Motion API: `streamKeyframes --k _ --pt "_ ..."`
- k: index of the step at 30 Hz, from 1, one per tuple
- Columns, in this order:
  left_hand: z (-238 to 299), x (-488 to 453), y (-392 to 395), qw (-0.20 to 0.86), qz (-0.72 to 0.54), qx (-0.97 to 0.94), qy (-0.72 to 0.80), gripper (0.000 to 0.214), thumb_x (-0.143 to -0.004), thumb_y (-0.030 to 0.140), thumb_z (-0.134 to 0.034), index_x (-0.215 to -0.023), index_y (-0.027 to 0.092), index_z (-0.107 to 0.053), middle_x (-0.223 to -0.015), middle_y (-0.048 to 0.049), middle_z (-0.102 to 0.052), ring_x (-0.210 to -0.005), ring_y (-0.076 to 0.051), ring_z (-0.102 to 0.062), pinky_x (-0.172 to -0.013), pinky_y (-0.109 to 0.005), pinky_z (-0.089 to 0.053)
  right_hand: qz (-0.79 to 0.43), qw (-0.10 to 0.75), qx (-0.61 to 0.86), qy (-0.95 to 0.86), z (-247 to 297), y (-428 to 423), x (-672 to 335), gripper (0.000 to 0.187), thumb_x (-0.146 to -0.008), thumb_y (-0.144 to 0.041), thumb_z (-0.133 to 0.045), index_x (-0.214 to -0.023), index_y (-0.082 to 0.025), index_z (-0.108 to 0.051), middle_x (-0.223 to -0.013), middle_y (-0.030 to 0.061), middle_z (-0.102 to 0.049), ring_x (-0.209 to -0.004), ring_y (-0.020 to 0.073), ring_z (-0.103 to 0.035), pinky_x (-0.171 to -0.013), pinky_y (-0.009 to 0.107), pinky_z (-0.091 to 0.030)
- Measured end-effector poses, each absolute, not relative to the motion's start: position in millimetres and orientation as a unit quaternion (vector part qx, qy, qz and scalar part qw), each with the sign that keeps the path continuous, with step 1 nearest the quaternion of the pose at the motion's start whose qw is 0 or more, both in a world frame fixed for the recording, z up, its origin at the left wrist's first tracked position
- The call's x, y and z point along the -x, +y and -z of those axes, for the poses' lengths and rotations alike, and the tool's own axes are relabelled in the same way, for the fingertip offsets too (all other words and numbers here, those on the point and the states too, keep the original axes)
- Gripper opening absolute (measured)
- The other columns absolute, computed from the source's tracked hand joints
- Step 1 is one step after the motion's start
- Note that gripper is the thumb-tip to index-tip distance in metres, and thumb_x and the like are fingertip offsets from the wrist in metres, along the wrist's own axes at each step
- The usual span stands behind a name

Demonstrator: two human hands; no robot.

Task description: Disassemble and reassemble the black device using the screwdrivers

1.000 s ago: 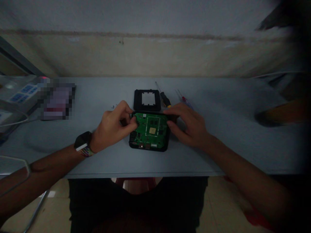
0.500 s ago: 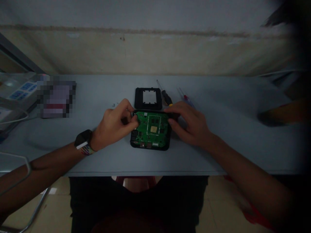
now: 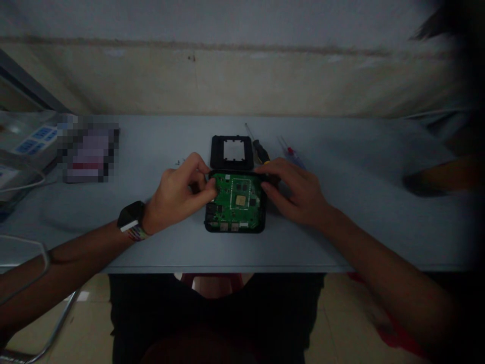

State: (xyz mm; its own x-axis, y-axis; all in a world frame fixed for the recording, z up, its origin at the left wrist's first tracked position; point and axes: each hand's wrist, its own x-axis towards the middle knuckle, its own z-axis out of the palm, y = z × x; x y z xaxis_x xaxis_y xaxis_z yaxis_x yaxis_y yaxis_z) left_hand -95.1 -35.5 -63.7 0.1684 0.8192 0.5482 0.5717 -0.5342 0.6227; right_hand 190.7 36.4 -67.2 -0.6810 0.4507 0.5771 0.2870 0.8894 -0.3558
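Observation:
A small black device case (image 3: 235, 228) lies open on the grey table (image 3: 341, 212), with a green circuit board (image 3: 237, 202) inside it. My left hand (image 3: 178, 194), a watch on its wrist, pinches the case's left edge with curled fingers. My right hand (image 3: 297, 192) grips the right edge, its fingers bent round the upper right corner. A black frame-shaped cover (image 3: 232, 151) lies flat just behind the case.
A black-and-yellow screwdriver (image 3: 259, 149) and a thin red-marked tool (image 3: 290, 151) lie behind my right hand. A pixelated block (image 3: 87, 154) and a pale device with blue buttons (image 3: 32, 141) sit at the far left. The wall stands close behind the table.
The case has turned slightly between my hands and now sits squarer to the table edge. Both hands keep their hold on it.

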Motion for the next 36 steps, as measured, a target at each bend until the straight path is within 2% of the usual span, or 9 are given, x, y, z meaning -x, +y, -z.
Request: streamKeyframes --k 12,19,30,36 --pt "68.7 98.5 -34.3 0.148 -0.446 -0.757 0.454 0.018 -0.096 0.018 -0.068 -0.101 0.022 -0.052 -0.063 0.0104 -0.061 -0.051 -0.006 -0.059 -0.052 -0.017 -0.047 -0.131 0.344 0.203 -0.907 68.3 36.9 -190.7 0.029 -0.104 -0.021 -0.06 -0.132 -0.027 -0.062 -0.108 0.0071 -0.07 -0.081 0.0209 -0.068 -0.073 0.037 -0.058" --pt "66.5 98.4 -33.9 0.148 -0.428 -0.752 0.479 0.016 -0.095 0.018 -0.067 -0.1 0.022 -0.052 -0.065 0.01 -0.062 -0.05 -0.007 -0.059 -0.05 -0.017 -0.045 -0.135 0.36 0.196 -0.902 67.3 36.6 -190.0 0.029 -0.104 -0.02 -0.061 -0.132 -0.027 -0.062 -0.111 0.0081 -0.072 -0.091 0.0228 -0.071 -0.078 0.038 -0.059" --pt "63.7 99.2 -34.2 0.127 -0.401 -0.766 0.486 0.017 -0.096 0.015 -0.067 -0.102 0.022 -0.052 -0.063 0.0106 -0.061 -0.048 -0.006 -0.055 -0.047 -0.017 -0.038 -0.129 0.373 0.173 -0.902 65.4 36.7 -187.6 0.029 -0.103 -0.018 -0.061 -0.132 -0.025 -0.062 -0.108 0.0074 -0.071 -0.085 0.0213 -0.067 -0.076 0.037 -0.057" --pt "63.2 99.6 -34.8 0.138 -0.396 -0.77 0.481 0.014 -0.099 0.017 -0.064 -0.103 0.022 -0.051 -0.064 0.01 -0.062 -0.048 -0.007 -0.056 -0.048 -0.018 -0.038 -0.134 0.38 0.172 -0.899 66.9 37.4 -187.3 0.028 -0.103 -0.019 -0.061 -0.131 -0.024 -0.063 -0.104 0.0061 -0.068 -0.079 0.0193 -0.064 -0.072 0.035 -0.055"
